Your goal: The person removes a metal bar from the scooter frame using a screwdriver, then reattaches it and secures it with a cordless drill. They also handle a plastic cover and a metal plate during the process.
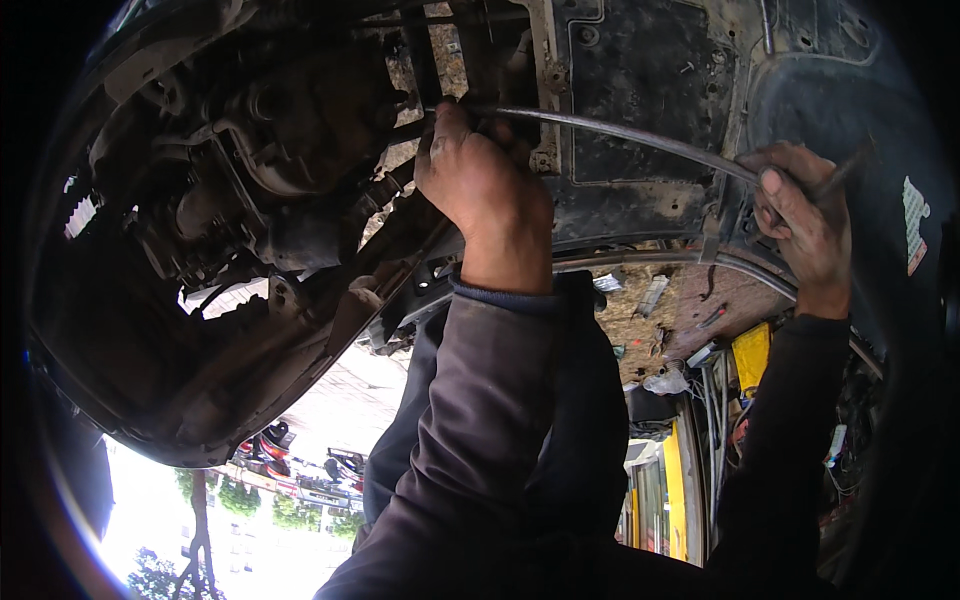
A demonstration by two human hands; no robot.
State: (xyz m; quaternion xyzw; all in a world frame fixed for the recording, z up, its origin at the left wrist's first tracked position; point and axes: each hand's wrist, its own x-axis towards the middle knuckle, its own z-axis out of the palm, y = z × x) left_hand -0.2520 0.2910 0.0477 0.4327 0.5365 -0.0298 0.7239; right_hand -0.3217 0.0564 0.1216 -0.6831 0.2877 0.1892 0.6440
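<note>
Above me is the dark, dirty underside of a vehicle. A long, slightly curved metal rod (625, 130) runs across beneath a dark flat panel (635, 80). My left hand (480, 180) is closed at the rod's left end, beside the crossmember and mechanical parts (280, 150); its fingertips are partly hidden. My right hand (800, 215) grips the rod toward its right end, with the thumb over it. A short dark piece sticks out past that hand to the upper right; I cannot tell whether it is part of the rod.
A curved bumper-like panel (150, 390) hangs at the left. Past my legs, tools and scraps lie on a brown ground (680, 300), with a yellow object (750, 355) and several long bars at the right. Parked scooters (275, 445) and trees (200, 515) show in the bright background.
</note>
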